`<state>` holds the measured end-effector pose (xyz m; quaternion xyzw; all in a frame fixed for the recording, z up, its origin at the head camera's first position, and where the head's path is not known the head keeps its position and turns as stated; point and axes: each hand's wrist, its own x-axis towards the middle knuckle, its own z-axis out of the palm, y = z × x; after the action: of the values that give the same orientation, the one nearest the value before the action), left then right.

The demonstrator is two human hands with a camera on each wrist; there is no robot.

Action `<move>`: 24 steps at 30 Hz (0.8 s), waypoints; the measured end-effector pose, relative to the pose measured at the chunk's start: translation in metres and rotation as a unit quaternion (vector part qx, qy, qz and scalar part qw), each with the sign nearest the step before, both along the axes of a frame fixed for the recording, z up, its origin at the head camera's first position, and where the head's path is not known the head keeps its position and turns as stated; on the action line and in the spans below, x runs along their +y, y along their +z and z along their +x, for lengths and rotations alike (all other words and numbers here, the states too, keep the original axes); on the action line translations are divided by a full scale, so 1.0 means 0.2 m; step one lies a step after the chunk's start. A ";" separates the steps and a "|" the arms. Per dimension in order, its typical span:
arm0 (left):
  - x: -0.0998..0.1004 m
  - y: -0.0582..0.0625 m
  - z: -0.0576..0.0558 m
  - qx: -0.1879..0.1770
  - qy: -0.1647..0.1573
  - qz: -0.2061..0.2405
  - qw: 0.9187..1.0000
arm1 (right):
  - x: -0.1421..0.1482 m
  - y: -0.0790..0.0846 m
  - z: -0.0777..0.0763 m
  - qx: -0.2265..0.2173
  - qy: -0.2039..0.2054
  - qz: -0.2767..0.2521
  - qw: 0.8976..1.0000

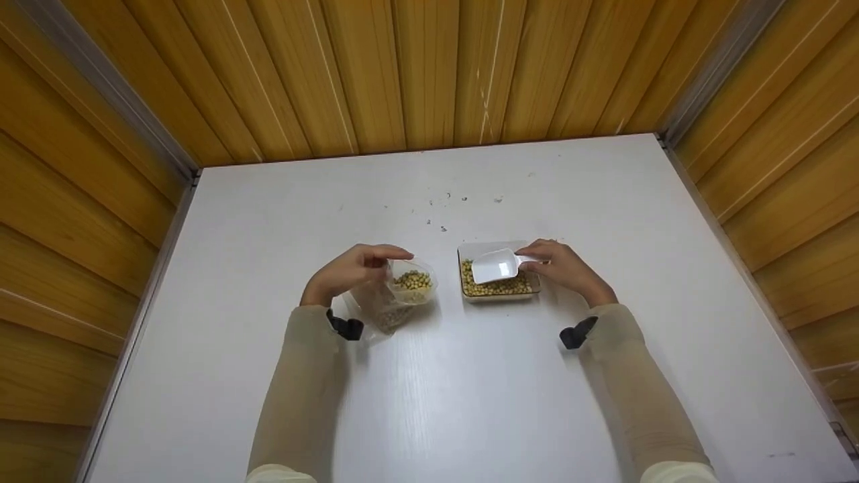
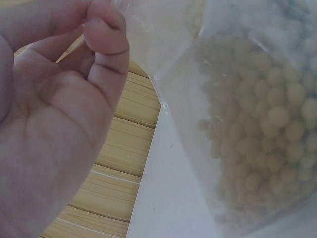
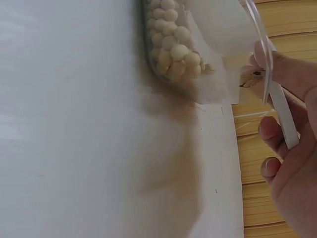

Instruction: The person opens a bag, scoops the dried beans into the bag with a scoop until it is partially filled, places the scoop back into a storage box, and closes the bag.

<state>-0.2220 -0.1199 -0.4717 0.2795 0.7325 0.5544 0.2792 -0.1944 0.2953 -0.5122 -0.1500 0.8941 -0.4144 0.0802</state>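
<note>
A clear plastic bag [image 1: 391,316], its mouth spread open, holds round yellowish beans [image 1: 412,280]. My left hand [image 1: 345,270] pinches the rim of this bag between thumb and fingers; the left wrist view shows the beans [image 2: 270,124] piled behind the film. To the right stands a clear rectangular container [image 1: 503,297] with similar beans [image 1: 496,288] in it. My right hand [image 1: 565,267] grips the handle of a white scoop [image 1: 495,266], whose blade is over the container. In the right wrist view the fingers curl round the scoop handle [image 3: 284,114].
Both things are at the middle of a white table [image 1: 429,402]. Small dark crumbs [image 1: 443,229] lie scattered behind them. Yellow wood-look panels [image 1: 429,74] wall the back and both sides. Each wrist carries a black camera strap [image 1: 347,327].
</note>
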 end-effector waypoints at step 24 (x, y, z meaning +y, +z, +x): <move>0.03 0.14 0.07 -0.002 0.004 -0.007 1.000 | -0.04 0.12 0.02 0.048 -0.020 0.005 0.999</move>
<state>-0.2086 -0.1145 -0.4432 0.2738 0.7368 0.5509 0.2805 -0.1912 0.2873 -0.4888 -0.1510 0.9018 -0.4038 0.0299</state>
